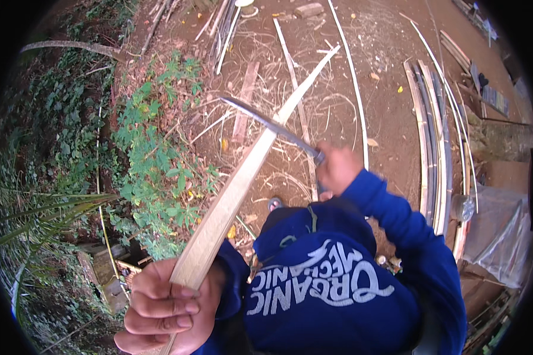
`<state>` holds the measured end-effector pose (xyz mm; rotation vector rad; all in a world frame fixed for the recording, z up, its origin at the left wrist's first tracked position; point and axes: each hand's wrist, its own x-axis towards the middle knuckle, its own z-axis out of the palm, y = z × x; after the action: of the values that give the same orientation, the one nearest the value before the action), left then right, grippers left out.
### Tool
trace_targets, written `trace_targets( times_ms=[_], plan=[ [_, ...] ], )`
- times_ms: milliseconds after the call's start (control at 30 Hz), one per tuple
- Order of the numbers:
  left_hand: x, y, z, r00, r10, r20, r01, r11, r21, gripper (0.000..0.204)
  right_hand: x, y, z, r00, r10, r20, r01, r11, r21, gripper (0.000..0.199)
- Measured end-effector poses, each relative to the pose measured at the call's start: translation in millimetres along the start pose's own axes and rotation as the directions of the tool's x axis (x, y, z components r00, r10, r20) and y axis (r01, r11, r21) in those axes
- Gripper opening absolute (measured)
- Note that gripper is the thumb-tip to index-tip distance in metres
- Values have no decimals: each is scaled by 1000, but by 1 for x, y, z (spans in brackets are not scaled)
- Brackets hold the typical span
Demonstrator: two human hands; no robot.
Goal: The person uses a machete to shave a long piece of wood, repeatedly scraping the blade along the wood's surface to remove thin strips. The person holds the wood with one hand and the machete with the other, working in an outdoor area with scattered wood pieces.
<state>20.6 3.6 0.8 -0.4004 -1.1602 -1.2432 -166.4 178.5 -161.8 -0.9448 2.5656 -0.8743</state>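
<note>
Fingers (pixel 172 307) clamp a bamboo strip (pixel 243 177) over bare red earth (pixel 385 112), seemingly outdoors beside weeds (pixel 154 160).

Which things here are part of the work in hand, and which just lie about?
In hand:
- long pale bamboo strip, gripped by left hand
- long grey metal blade, held by right hand

Lying about:
- stacked bamboo slats
- thin pale strip
- clear plastic sheet
</note>
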Motion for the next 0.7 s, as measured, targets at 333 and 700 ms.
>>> trace_targets(
  times_ms=[333, 700],
  plan=[
    [12, 8, -3, 993, 42, 106, -38, 998, -47, 34, 10, 4, 9, 999, 14, -40, -17, 998, -64, 12],
    [17, 6, -10, 998, 64, 8, -64, 996, 62, 36, 10, -28, 10, 994, 4, 110, -13, 997, 81, 21]
  ],
)
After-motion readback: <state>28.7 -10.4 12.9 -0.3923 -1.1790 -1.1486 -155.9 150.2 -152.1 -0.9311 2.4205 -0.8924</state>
